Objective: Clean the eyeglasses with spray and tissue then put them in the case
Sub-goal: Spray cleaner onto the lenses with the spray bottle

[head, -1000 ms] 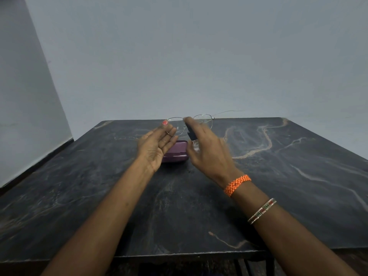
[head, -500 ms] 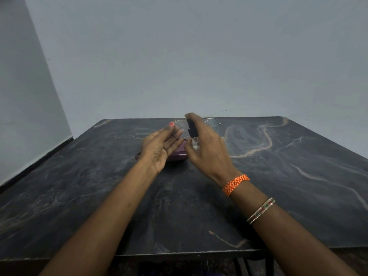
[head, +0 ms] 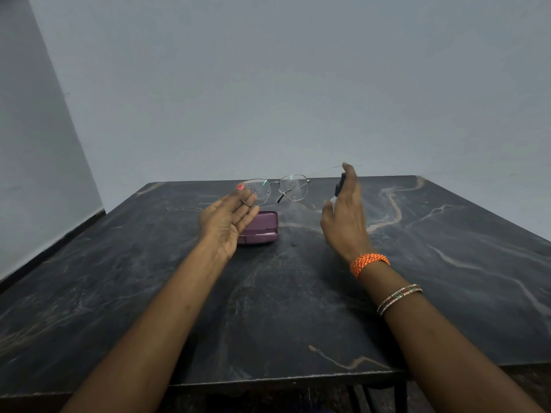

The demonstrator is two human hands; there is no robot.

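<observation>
My left hand [head: 227,220] holds thin wire-framed eyeglasses [head: 278,189] by the left lens rim, lifted above the table with one temple arm stretched out to the right. Spray droplets speckle both lenses. My right hand [head: 346,214] is raised to the right of the glasses, apart from them, and grips a small spray bottle [head: 340,184] with a dark cap; most of the bottle is hidden behind the fingers. A closed purple glasses case [head: 262,228] lies on the dark marble table [head: 298,308], partly hidden behind my left palm. No tissue is in view.
The table's left edge runs close to a grey wall [head: 44,174], and a second grey wall stands behind its far edge. The near edge of the table [head: 283,378] is just below my forearms.
My right hand with the spray bottle has drawn away to the right from in front of the glasses. Both lenses now show in full, wet with droplets.
</observation>
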